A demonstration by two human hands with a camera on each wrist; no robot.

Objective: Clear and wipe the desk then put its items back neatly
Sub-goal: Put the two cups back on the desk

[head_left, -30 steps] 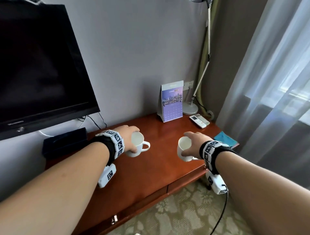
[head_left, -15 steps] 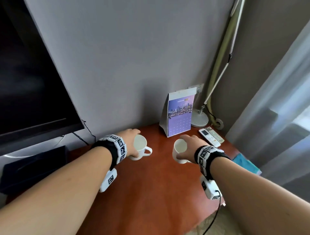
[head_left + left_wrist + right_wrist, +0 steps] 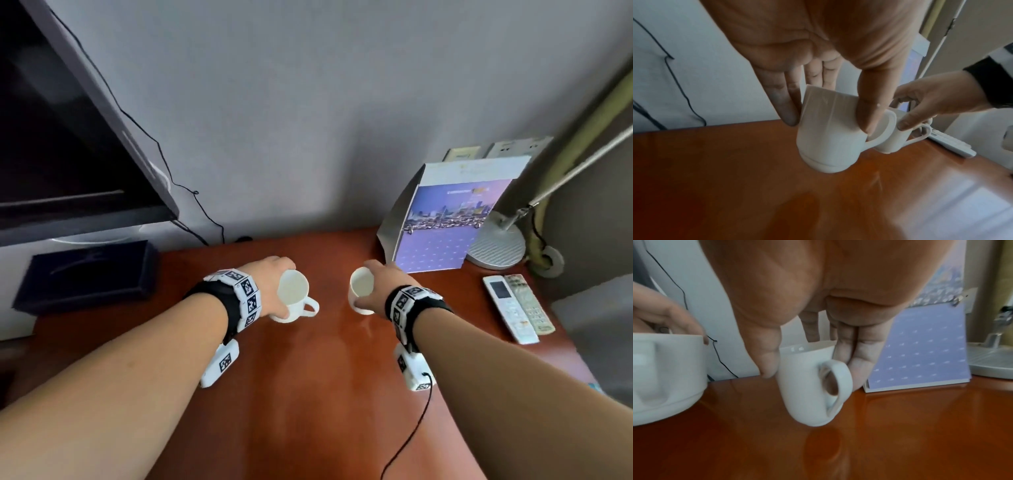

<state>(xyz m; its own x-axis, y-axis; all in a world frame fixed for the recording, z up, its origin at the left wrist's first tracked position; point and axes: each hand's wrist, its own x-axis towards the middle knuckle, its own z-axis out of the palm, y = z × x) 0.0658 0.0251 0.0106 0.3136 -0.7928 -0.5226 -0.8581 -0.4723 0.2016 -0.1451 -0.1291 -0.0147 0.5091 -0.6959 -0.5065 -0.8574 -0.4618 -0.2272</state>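
Note:
I carry two white mugs over the red-brown desk [image 3: 308, 394]. My left hand [image 3: 282, 289] grips the left mug [image 3: 294, 313] by its rim from above, with the handle pointing right. In the left wrist view the left mug [image 3: 826, 138] is tilted, pinched between fingers and thumb, its base just above the wood. My right hand [image 3: 364, 284] grips the right mug [image 3: 361, 310] the same way. In the right wrist view the right mug [image 3: 807, 386] leans, its handle faces the camera, and its base hangs a little above the desk.
A purple standing calendar [image 3: 442, 222] and a lamp base [image 3: 496, 246] stand at the back right. Two remotes [image 3: 513, 308] lie along the right edge. A dark box [image 3: 85, 270] sits at the left under the TV [image 3: 68, 120], and cables hang down the wall.
Both hands have carried the mugs farther back on the desk and closer together. The view has come in closer over the desk.

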